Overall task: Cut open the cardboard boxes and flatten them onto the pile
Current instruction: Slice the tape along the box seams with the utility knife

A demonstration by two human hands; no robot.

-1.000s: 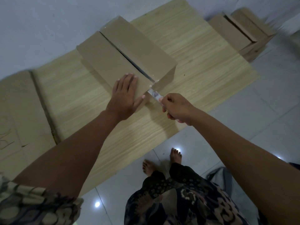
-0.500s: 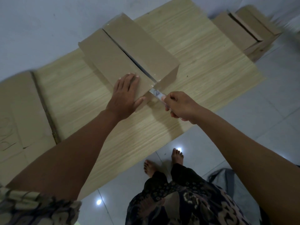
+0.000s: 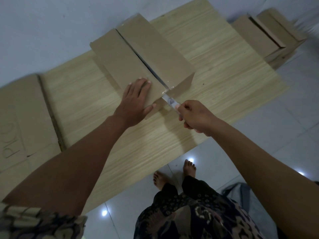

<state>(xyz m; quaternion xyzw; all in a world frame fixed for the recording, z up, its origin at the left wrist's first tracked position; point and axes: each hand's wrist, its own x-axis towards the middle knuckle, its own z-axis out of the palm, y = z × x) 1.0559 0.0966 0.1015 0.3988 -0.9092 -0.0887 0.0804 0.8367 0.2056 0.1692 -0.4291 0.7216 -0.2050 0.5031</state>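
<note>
A long brown cardboard box [image 3: 155, 49] lies on a wood-grain board [image 3: 224, 66]. Its top seam is split open along most of its length, with clear tape at the near end. My left hand [image 3: 136, 99] lies flat on the box's near left flap, fingers straight, thumb over the near edge. My right hand [image 3: 195, 116] grips the handle of a knife [image 3: 170, 100]. The blade reaches to the taped near corner of the box at the seam.
A second cardboard box [image 3: 269, 37] with an open seam stands at the board's far right end. Flattened cardboard [image 3: 22, 121] with handwriting lies at the left, beside the board. My bare feet [image 3: 174, 173] stand on the glossy tile floor near the board's front edge.
My right hand and the knife have drawn back slightly toward me, away from the box's near end. My left hand stays pressed on the flap.
</note>
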